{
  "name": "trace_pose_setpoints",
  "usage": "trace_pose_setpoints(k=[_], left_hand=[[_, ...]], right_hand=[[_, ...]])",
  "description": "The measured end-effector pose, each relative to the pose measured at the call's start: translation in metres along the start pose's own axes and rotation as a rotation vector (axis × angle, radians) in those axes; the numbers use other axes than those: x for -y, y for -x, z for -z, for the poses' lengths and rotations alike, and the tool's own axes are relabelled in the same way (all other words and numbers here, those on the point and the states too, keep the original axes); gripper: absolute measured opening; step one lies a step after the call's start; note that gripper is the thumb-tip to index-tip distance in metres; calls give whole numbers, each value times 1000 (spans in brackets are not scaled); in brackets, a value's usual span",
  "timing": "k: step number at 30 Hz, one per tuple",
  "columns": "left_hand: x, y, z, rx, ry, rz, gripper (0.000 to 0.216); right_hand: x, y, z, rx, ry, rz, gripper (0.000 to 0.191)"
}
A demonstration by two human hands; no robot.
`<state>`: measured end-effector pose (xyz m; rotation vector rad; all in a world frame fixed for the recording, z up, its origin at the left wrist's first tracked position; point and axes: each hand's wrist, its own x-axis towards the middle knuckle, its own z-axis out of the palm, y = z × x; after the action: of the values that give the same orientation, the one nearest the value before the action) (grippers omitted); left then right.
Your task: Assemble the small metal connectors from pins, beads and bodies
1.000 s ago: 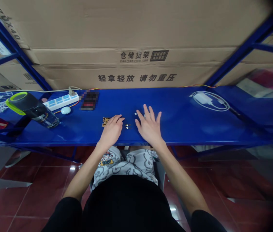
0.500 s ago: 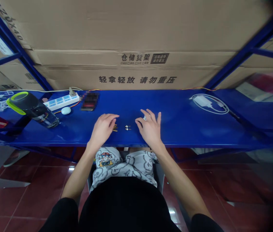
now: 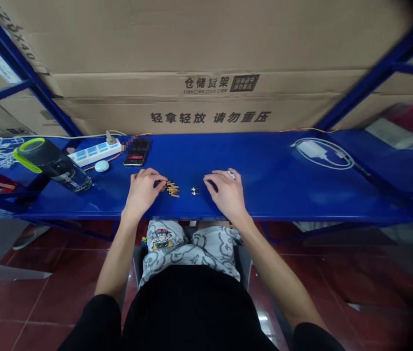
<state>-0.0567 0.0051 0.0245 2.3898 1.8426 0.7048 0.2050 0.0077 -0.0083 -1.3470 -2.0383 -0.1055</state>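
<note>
My left hand (image 3: 143,190) is over the left end of a small pile of slim brass-coloured pieces (image 3: 172,189), thumb and forefinger pinched together there. What sits between those fingertips is too small to make out. To the right of the pile lie two small white pieces with thin gold-coloured pins (image 3: 194,191), side by side. My right hand (image 3: 227,189) is just beyond them, its thumb and forefinger curled close together at the tips. Anything in that pinch is hidden. A bit of something small and white (image 3: 231,174) shows among the right fingers, mostly covered.
On the blue shelf top (image 3: 275,190), a dark bottle (image 3: 62,168) stands tilted in view at left. Near it are a white power strip (image 3: 95,153), a white rounded object (image 3: 102,166) and a phone (image 3: 135,153). A charger with coiled cable (image 3: 312,149) lies right. Cardboard boxes (image 3: 126,48) form the back.
My left hand has moved left, uncovering more of the brass-coloured pieces. The fingers of my right hand have drawn in from a spread pose. The two white pinned pieces lie as before.
</note>
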Motion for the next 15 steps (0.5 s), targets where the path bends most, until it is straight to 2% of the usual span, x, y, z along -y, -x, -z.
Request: trace_pose_setpoints(k=[15], left_hand=[[-13, -4, -13, -12, -47, -2, 12]], right_hand=[[0, 0, 0, 3, -34, -9, 24]])
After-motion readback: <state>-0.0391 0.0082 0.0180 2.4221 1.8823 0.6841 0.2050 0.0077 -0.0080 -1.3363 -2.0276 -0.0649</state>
